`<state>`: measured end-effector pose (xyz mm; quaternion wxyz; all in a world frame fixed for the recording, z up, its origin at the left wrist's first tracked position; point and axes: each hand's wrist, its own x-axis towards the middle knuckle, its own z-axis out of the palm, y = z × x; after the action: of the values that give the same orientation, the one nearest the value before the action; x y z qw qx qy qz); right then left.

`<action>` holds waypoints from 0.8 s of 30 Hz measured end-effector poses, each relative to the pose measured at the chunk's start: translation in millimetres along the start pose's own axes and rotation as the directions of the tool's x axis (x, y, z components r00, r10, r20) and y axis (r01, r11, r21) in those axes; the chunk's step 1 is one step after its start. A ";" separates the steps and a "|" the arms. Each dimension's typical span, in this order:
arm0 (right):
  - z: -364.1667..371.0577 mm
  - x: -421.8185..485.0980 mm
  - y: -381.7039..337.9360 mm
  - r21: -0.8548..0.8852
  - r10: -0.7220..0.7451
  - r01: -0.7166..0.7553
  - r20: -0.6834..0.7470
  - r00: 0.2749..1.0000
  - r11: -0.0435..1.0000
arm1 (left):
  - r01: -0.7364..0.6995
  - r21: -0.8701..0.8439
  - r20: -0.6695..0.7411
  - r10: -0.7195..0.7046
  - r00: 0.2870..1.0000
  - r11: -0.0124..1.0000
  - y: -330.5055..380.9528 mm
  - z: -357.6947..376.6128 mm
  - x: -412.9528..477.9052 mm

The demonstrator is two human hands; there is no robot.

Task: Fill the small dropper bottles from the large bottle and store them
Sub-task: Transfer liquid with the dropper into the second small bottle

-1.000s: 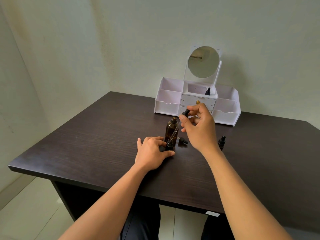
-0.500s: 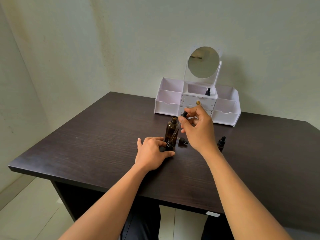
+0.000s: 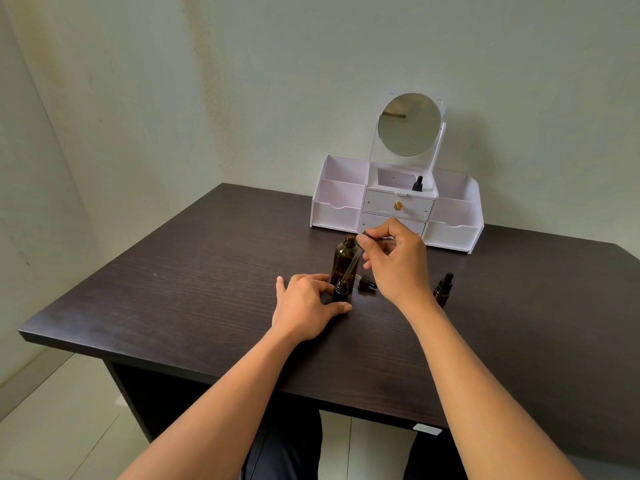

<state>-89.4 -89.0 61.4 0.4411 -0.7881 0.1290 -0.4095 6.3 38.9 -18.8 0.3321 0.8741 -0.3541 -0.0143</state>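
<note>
A large amber bottle stands uncapped on the dark table. Just in front of it my left hand grips a small dark dropper bottle that stands on the table. My right hand pinches the black bulb of a glass dropper, which slants down with its tip at the small bottle's mouth. A loose black dropper cap lies on the table behind my right hand. Another small capped dropper bottle stands to the right. A third small bottle sits in the white organizer's top middle compartment.
A white organizer with side bins, two drawers and a round mirror stands at the back of the table against the wall. The table's near edge runs just below my forearms. A wall closes in on the left.
My right hand has dropped slightly, bringing the dropper lower toward the small bottle. My left hand and the bottles have stayed where they were.
</note>
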 end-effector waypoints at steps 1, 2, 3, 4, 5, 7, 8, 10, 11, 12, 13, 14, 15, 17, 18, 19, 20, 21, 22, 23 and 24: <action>0.3 0.5 0.1 -0.002 0.002 -0.002 -0.002 1.000 1.000 | 0.000 0.002 0.002 0.000 1.000 1.000 0.2 -0.1 -0.1; 0.6 1.1 0.1 -0.005 0.006 -0.006 -0.004 1.000 1.000 | 0.002 0.002 0.004 -0.002 1.000 1.000 0.1 -0.3 -0.1; 0.9 1.4 -0.1 -0.008 0.010 -0.010 -0.004 1.000 1.000 | 0.003 0.002 0.006 -0.003 1.000 1.000 -0.3 -0.3 0.0; 1.1 1.6 -0.1 -0.014 0.013 -0.013 -0.005 1.000 1.000 | 0.003 0.002 0.009 -0.003 1.000 1.000 -0.6 -0.2 0.2; 1.0 1.5 -0.3 -0.020 0.015 -0.015 -0.004 1.000 1.000 | 0.003 0.003 0.011 -0.003 1.000 1.000 -0.8 -0.1 0.1; 0.7 1.3 -0.1 -0.028 0.018 -0.018 -0.003 1.000 0.999 | 0.001 0.010 0.011 -0.001 1.000 1.000 -1.1 0.0 0.2; 0.2 1.1 -0.3 -0.028 0.019 -0.019 0.000 1.000 0.999 | 0.000 0.013 0.012 0.000 1.000 1.000 -1.0 -0.1 0.2; -0.6 0.7 -2.1 -0.025 0.008 -0.008 0.014 1.000 1.000 | -0.006 0.017 0.013 0.005 1.000 1.000 -1.0 0.1 0.7; -1.0 0.6 -3.4 -0.022 0.001 -0.001 0.023 1.000 1.000 | -0.009 0.018 0.014 0.009 1.000 1.000 -1.0 0.1 0.8; -1.4 0.5 -4.4 -0.013 -0.003 0.004 0.032 0.999 1.000 | -0.011 0.017 0.015 0.011 1.000 1.000 -1.3 0.2 0.9; -1.7 0.4 -5.3 -0.006 -0.006 0.007 0.036 0.999 1.000 | -0.013 0.016 0.014 0.013 1.000 1.000 -1.5 0.0 0.9; -1.8 0.2 -5.5 -0.001 -0.007 0.008 0.036 0.999 1.000 | -0.013 0.014 0.014 0.013 1.000 1.000 -1.7 0.2 0.8; -1.6 0.2 -5.2 -0.003 -0.008 0.008 0.033 0.999 1.000 | -0.013 0.014 0.013 0.013 1.000 1.000 -1.5 0.0 0.5; -0.9 1.1 -2.8 -0.021 -0.005 0.005 0.025 1.000 1.000 | -0.013 0.017 0.012 0.013 1.000 1.000 -0.5 -0.5 0.1; -0.3 1.4 -1.7 -0.028 -0.003 0.004 0.018 1.000 1.000 | -0.012 0.018 0.011 0.012 1.000 1.000 -0.3 -0.6 0.0; 0.1 1.5 -0.8 -0.030 -0.003 0.003 0.013 1.000 1.000 | -0.012 0.016 0.010 0.012 1.000 1.000 -0.1 -0.6 -0.1; 0.2 1.4 -0.8 -0.025 -0.006 0.006 0.011 1.000 1.000 | -0.012 0.013 0.009 0.012 1.000 1.000 0.0 -0.4 -0.3; 0.1 1.6 -1.0 -0.018 -0.011 0.012 0.014 1.000 1.000 | -0.011 0.010 0.007 0.011 1.000 1.000 0.0 -0.5 -0.3; 0.1 1.5 -1.0 -0.009 -0.015 0.015 0.018 1.000 1.000 | -0.007 0.007 0.007 0.007 1.000 1.000 0.1 -0.7 -0.5; 0.0 1.3 -0.6 -0.002 -0.016 0.016 0.022 1.000 1.000 | -0.004 0.006 0.008 0.004 1.000 1.000 0.4 -1.2 -0.8; 0.0 1.4 0.1 -0.001 -0.017 0.017 0.024 1.000 1.000 | -0.002 0.003 0.009 0.002 1.000 1.000 0.6 -1.5 -1.0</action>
<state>-88.5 -89.8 62.0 0.4388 -0.7942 0.1174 -0.4036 5.6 40.1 -17.5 0.3291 0.8742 -0.3566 -0.0172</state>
